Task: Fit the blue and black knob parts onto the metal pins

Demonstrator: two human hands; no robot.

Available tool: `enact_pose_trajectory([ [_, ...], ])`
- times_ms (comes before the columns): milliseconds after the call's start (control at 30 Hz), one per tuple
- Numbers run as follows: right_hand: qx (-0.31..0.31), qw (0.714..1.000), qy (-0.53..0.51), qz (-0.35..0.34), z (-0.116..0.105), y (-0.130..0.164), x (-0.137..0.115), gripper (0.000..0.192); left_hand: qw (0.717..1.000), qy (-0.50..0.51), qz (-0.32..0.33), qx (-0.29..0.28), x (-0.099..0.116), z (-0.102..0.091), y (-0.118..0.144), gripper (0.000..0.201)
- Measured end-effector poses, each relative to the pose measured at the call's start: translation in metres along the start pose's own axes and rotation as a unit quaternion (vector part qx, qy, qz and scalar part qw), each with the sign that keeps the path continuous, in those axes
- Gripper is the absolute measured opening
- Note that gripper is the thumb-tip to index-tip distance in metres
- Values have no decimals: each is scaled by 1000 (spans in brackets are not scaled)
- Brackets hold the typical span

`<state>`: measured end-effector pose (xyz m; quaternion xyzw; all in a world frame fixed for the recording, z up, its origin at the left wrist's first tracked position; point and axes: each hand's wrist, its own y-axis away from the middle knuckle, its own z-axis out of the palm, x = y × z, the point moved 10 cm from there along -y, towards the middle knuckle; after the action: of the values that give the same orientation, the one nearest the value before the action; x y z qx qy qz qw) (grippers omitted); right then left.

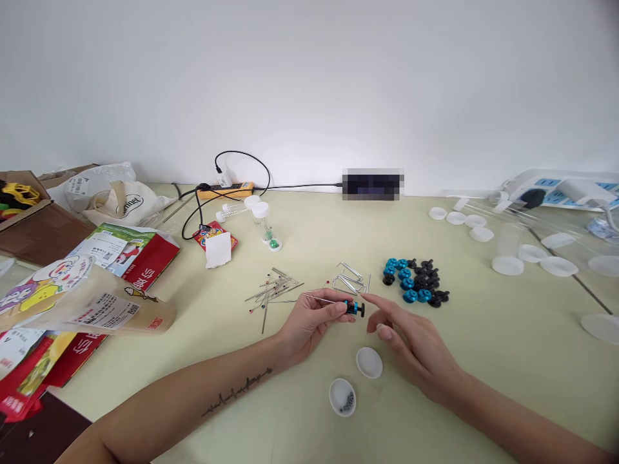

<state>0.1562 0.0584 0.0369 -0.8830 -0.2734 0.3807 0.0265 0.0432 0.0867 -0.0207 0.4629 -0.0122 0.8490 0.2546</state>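
Observation:
My left hand (pixel 316 322) pinches a small blue-and-black spool-like part (pixel 354 308) with a black disc at its right end. A thin metal rod (pixel 319 297) runs along the same hand, pointing left. Just right of the part is my right hand (pixel 411 341), its fingers apart and nothing in them. Behind the hands lie bent silver rods (pixel 348 278), a heap of thin metal pins (pixel 273 293), and loose blue knobs (pixel 407 283) and black knobs (pixel 425 277). Closer to me are a white cap (pixel 369 363) and a white cap with small metal bits (pixel 342 394).
At left, a drink cup (pixel 130 306) lies over red packages, beside a cardboard box (pixel 43 229). Clear tubes (pixel 264 222) and a power strip (pixel 227 190) are toward the wall. White lids (pixel 507 265) and a white power strip (pixel 556 193) occupy the right.

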Motion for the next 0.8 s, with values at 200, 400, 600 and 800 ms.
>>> enact_pose_trajectory([
  [200, -7, 1000, 1, -4, 1, 0, -1, 37, 1000, -3, 6, -2, 1, 0, -1, 20],
  [400, -4, 1000, -2, -10, 1, 1, -1, 38, 1000, -1, 8, -7, 0, 1, -1, 20],
  [600, 3, 1000, 1, -8, -1, 1, -2, 39, 1000, 1, 4, 0, 0, 0, -1, 22],
  [800, 6, 1000, 9, -7, -1, -1, -2, 39, 1000, 1, 3, 0, 1, 1, 0, 22],
])
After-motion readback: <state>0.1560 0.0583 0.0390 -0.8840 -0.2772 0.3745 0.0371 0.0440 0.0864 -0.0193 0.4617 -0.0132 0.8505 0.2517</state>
